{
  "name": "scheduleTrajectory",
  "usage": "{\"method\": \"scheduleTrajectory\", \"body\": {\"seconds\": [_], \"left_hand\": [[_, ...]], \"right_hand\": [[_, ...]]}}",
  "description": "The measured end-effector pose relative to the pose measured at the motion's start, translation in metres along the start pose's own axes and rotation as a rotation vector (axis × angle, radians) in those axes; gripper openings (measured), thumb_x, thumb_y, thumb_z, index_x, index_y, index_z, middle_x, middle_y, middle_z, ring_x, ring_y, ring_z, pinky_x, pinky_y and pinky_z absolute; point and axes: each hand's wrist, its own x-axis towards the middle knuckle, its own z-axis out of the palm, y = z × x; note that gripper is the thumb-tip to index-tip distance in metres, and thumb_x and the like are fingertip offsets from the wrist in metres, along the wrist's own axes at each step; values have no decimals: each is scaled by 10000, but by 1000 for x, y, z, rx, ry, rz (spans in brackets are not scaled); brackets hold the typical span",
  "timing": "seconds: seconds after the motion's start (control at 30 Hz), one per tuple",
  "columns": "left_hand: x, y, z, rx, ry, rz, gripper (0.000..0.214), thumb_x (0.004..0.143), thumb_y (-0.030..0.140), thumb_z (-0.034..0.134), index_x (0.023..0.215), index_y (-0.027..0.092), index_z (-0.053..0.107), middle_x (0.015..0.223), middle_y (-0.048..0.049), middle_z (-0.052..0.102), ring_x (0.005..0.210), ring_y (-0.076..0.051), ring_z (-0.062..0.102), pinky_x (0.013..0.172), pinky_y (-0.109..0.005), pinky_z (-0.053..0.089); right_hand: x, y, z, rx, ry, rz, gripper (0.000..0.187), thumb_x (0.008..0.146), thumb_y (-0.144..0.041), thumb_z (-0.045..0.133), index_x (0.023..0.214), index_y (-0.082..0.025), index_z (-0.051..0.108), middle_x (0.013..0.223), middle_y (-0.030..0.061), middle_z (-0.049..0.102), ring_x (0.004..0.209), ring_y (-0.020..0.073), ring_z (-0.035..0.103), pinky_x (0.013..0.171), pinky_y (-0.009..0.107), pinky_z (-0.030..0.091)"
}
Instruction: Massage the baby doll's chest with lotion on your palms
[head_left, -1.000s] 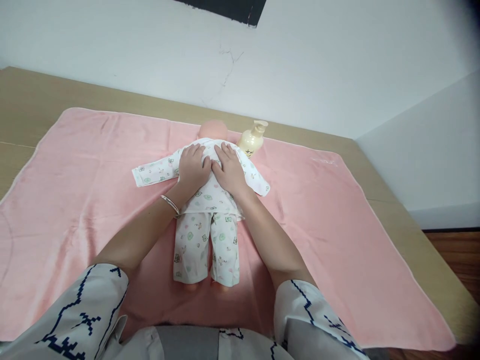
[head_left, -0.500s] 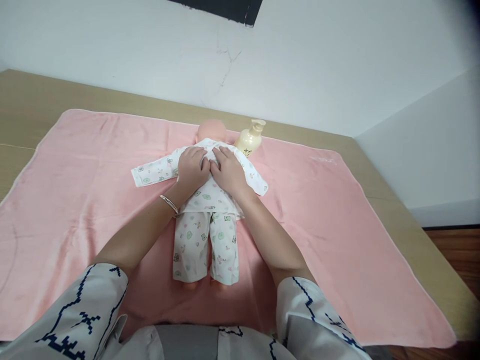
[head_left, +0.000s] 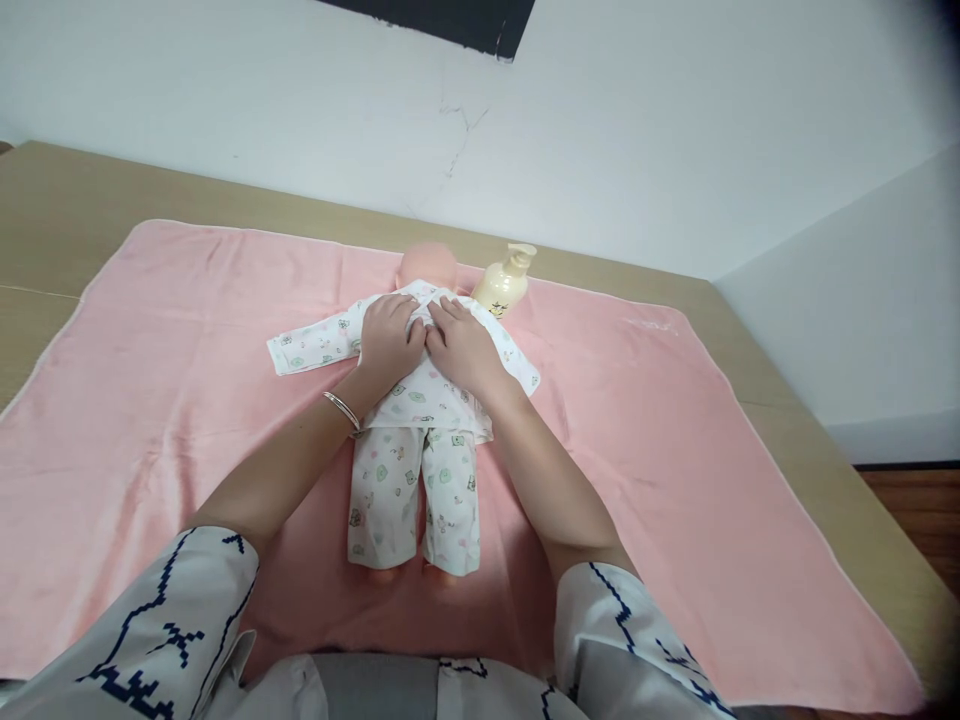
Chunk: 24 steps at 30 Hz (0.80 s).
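A baby doll (head_left: 426, 266) lies on its back on a pink towel (head_left: 150, 380), head away from me. It wears a white printed shirt (head_left: 421, 396) and matching trousers (head_left: 412, 490). My left hand (head_left: 388, 338) and my right hand (head_left: 463, 348) rest side by side on the doll's chest. Their fingertips are bent and pressed together on the shirt's fabric just below the collar. A silver bangle (head_left: 341, 408) circles my left wrist.
A cream pump bottle (head_left: 501, 282) stands on the towel just right of the doll's head. The towel covers most of a wooden table (head_left: 45, 200) that meets a white wall. The table's right edge drops to a wooden floor (head_left: 922, 500).
Both hands lay flatter on the chest a second ago; their fingertips have since drawn together at the collar and bunched the fabric. The doll stays put.
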Motion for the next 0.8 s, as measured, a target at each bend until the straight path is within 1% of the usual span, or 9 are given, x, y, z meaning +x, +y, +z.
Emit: {"method": "scheduleTrajectory", "body": {"seconds": [0.07,0.13,0.27,0.33,0.4,0.5,0.63,0.7,0.8], "left_hand": [[0,1,-2,6,20,-21,269,862,232,451,1028,183,657,1129,-103,707,1109,-260,613,1037,-458,462],[0,1,-1,19,33,-55,283,860,235,455,1056,180,653,1146,-104,699,1114,-262,610,1043,-459,464],[2,-2,4,16,8,-85,339,871,246,463,1155,168,630,1245,-110,665,1211,-266,576,1106,-476,426],[2,-3,5,6,-3,-80,333,878,249,458,1151,174,634,1245,-105,669,1214,-266,576,1111,-479,417],[2,-4,5,0,-2,-68,319,880,244,452,1129,180,641,1226,-99,679,1193,-262,586,1099,-470,421],[0,-3,2,5,19,-37,279,868,222,449,1052,185,655,1148,-86,705,1119,-249,610,1044,-443,450],[-1,1,-1,51,60,-45,217,848,207,464,945,195,657,1039,-83,719,1016,-258,620,967,-443,470],[-1,1,0,60,71,-79,228,847,206,468,977,197,656,1046,-86,715,1022,-264,616,967,-445,473],[0,0,4,78,69,-137,284,862,243,484,1082,176,650,1165,-122,685,1120,-288,596,1043,-481,440]], "right_hand": [[-7,-11,-4,-56,18,2,444,951,-232,359,1318,-101,573,1415,182,559,1355,333,479,1130,490,393],[-10,-16,-5,-84,16,9,440,960,-250,361,1314,-100,575,1391,191,578,1328,344,505,1097,492,425],[-1,-1,4,-43,-10,45,542,976,-327,377,1455,-80,430,1527,199,427,1439,367,366,1153,541,351],[5,10,9,-21,-20,8,602,971,-358,396,1495,-64,362,1581,200,331,1491,361,261,1197,555,272],[7,15,11,-11,-8,-41,615,970,-370,402,1496,-53,357,1592,198,308,1505,344,227,1220,538,230],[2,7,10,-27,36,-37,548,969,-339,400,1437,-59,454,1536,195,416,1461,327,339,1205,499,288],[-6,-9,7,-61,83,-2,433,961,-270,376,1311,-129,588,1407,159,577,1365,310,481,1122,479,412],[-5,-8,8,-30,94,19,445,971,-292,364,1327,-130,577,1429,159,558,1381,308,465,1127,487,407],[1,3,10,57,86,17,517,981,-358,366,1411,-102,498,1527,164,442,1453,297,364,1193,496,317]]}}
